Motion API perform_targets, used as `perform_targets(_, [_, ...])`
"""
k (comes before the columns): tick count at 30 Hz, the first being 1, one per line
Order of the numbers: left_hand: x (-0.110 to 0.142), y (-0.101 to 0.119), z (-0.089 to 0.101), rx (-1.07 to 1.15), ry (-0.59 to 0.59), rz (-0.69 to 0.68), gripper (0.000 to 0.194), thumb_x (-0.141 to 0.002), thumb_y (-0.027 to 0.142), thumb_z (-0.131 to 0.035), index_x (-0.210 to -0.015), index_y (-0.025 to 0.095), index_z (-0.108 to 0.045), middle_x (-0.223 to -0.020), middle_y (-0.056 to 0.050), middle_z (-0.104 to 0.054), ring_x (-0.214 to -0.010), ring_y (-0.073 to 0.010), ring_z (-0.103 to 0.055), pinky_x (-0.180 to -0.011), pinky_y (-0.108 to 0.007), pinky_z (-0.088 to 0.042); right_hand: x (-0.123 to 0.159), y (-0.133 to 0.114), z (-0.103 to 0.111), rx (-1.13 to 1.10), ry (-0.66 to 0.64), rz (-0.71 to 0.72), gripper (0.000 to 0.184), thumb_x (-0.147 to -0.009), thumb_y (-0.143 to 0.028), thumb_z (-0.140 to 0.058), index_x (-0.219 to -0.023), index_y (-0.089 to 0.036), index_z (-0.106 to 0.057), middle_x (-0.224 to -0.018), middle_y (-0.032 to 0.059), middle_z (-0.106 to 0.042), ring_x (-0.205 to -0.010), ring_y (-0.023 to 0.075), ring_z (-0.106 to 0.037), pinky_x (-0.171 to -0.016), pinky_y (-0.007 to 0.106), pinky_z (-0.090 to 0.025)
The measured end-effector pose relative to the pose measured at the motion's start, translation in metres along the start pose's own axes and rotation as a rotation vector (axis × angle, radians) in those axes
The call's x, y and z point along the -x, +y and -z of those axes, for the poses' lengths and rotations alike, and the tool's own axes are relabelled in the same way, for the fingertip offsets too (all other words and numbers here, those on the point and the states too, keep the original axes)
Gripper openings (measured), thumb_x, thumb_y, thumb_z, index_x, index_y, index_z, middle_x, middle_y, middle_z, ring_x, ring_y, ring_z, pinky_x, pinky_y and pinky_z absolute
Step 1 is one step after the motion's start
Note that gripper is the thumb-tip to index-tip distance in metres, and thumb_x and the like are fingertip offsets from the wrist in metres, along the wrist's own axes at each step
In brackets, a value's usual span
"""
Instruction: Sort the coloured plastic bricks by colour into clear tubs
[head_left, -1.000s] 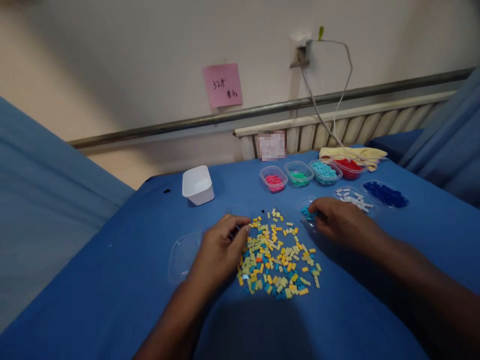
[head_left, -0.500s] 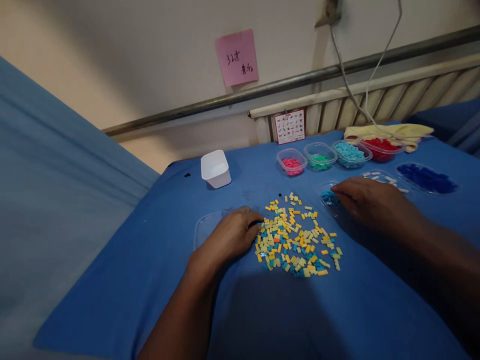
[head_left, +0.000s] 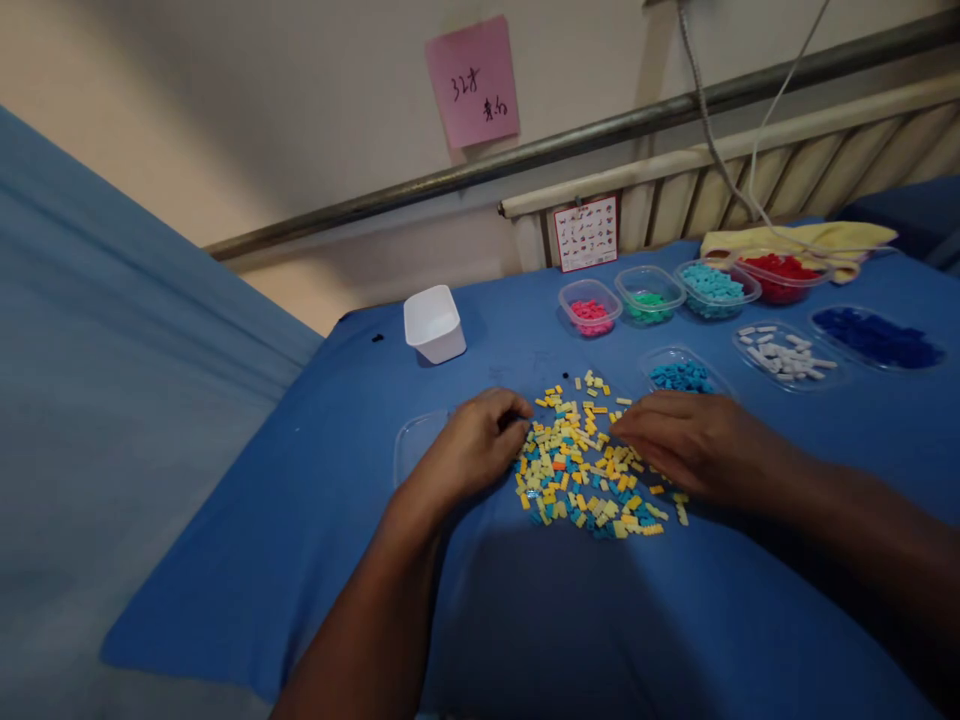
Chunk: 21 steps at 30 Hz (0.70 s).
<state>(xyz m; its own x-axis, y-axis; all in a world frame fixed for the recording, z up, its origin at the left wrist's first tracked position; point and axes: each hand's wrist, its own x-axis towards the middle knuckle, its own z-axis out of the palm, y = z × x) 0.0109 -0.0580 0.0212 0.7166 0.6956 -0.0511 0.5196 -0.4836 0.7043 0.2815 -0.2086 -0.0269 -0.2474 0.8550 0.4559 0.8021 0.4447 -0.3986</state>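
A loose pile of small toy building bricks (head_left: 559, 465), mostly yellow and pale yellow with some teal and one orange, lies spread on the blue cloth. My left hand (head_left: 480, 445) rests at the pile's left edge, fingers curled and thumb close to them; anything between the fingertips is hidden. Over the pile's right side is my right hand (head_left: 686, 440), its fingers pressed together and pointing left among the bricks; what they hold, if anything, cannot be made out. Just behind it, a clear tray of teal-blue bricks (head_left: 681, 376) is partly covered by the hand.
Clear tubs hold pink bricks (head_left: 591, 316), green bricks (head_left: 649, 306), light blue bricks (head_left: 712, 285) and red bricks (head_left: 780, 275). White bricks (head_left: 787, 356) and dark blue bricks (head_left: 877, 336) lie right. A white container (head_left: 435, 325) stands back left; a clear lid-like tray (head_left: 415, 443) sits beside my left hand.
My right hand has moved left and nearer, from the tray of teal-blue bricks to the pile. My left hand stays at the pile's left edge. The view has tilted slightly downward.
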Motion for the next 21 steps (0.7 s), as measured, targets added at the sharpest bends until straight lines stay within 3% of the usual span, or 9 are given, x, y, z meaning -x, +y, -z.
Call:
perform_targets(4, [0.001, 0.017, -0.033, 0.608, -0.028, 0.086, 0.022, -0.088, 0.032, -0.082, -0.100, 0.018, -0.072, -0.087, -0.001, -0.071, -0.076, -0.0129, -0.065, -0.072, -0.028, -0.051, -0.006, -0.019, -0.006, -0.137, 0.092, -0.020, 0.026, -0.110, -0.025, -0.065, -0.133, -0.023, -0.075, -0.118, 0.0109, -0.083, -0.102, 0.0249, -0.080, -0.090, 0.039, -0.066])
perform_targets(7, [0.002, 0.026, -0.056, 0.781, -0.027, 0.105, 0.034, -0.080, 0.036, -0.093, -0.094, 0.017, -0.069, -0.082, 0.001, -0.070, -0.072, -0.0101, -0.064, -0.070, -0.024, -0.050, -0.010, -0.029, -0.012, -0.229, 0.152, -0.044, 0.027, -0.109, -0.028, -0.069, -0.134, -0.024, -0.075, -0.114, 0.0091, -0.083, -0.098, 0.0236, -0.079, -0.085, 0.037, -0.066])
perform_targets(9, [0.002, 0.027, -0.061, 0.791, -0.009, 0.096, 0.034, -0.084, 0.039, -0.092, -0.097, 0.017, -0.070, -0.084, 0.000, -0.072, -0.073, -0.0107, -0.066, -0.072, -0.024, -0.053, -0.012, -0.029, -0.014, -0.248, 0.194, -0.041, 0.019, -0.109, -0.025, -0.069, -0.126, -0.024, -0.078, -0.108, 0.0080, -0.083, -0.095, 0.0227, -0.079, -0.083, 0.036, -0.065])
perform_targets(12, [0.002, 0.021, -0.058, 0.577, 0.060, -0.054, 0.022, -0.099, 0.038, -0.080, -0.110, 0.019, -0.075, -0.098, -0.005, -0.078, -0.087, -0.0159, -0.074, -0.084, -0.031, -0.060, -0.013, -0.024, -0.012, -0.232, 0.205, -0.046, 0.015, -0.109, -0.021, -0.067, -0.117, -0.024, -0.079, -0.104, 0.0072, -0.083, -0.094, 0.0225, -0.079, -0.082, 0.035, -0.064])
perform_targets(14, [0.000, 0.013, -0.053, 0.276, 0.100, -0.271, 0.016, -0.106, 0.032, -0.072, -0.116, 0.021, -0.078, -0.112, -0.008, -0.081, -0.105, -0.0205, -0.077, -0.097, -0.038, -0.061, -0.012, -0.018, -0.007, -0.192, 0.208, -0.079, 0.014, -0.107, -0.021, -0.068, -0.115, -0.024, -0.079, -0.103, 0.0069, -0.082, -0.093, 0.0235, -0.079, -0.081, 0.036, -0.063])
perform_targets(17, [-0.005, -0.001, -0.047, -0.128, 0.058, -0.569, 0.016, -0.110, 0.026, -0.066, -0.117, 0.021, -0.079, -0.122, -0.009, -0.082, -0.117, -0.0242, -0.075, -0.106, -0.045, -0.059, -0.011, -0.009, 0.001, -0.128, 0.227, -0.143, 0.013, -0.106, -0.022, -0.068, -0.113, -0.026, -0.079, -0.101, 0.0067, -0.082, -0.091, 0.0253, -0.079, -0.080, 0.038, -0.062])
perform_targets(19, [-0.009, -0.011, -0.043, -0.253, 0.061, -0.632, 0.017, -0.111, 0.025, -0.064, -0.116, 0.020, -0.079, -0.118, -0.010, -0.082, -0.112, -0.0241, -0.075, -0.102, -0.044, -0.061, -0.010, -0.005, 0.006, -0.097, 0.223, -0.167, 0.013, -0.105, -0.024, -0.068, -0.112, -0.026, -0.079, -0.102, 0.0070, -0.083, -0.090, 0.0261, -0.078, -0.079, 0.039, -0.061])
perform_targets(21, [-0.014, -0.021, -0.037, -0.311, 0.111, -0.598, 0.016, -0.111, 0.024, -0.064, -0.115, 0.020, -0.079, -0.116, -0.009, -0.082, -0.109, -0.0233, -0.074, -0.099, -0.042, -0.061, -0.010, -0.003, 0.009, -0.071, 0.209, -0.180, 0.013, -0.106, -0.025, -0.067, -0.111, -0.026, -0.079, -0.102, 0.0074, -0.083, -0.090, 0.0267, -0.078, -0.079, 0.040, -0.060])
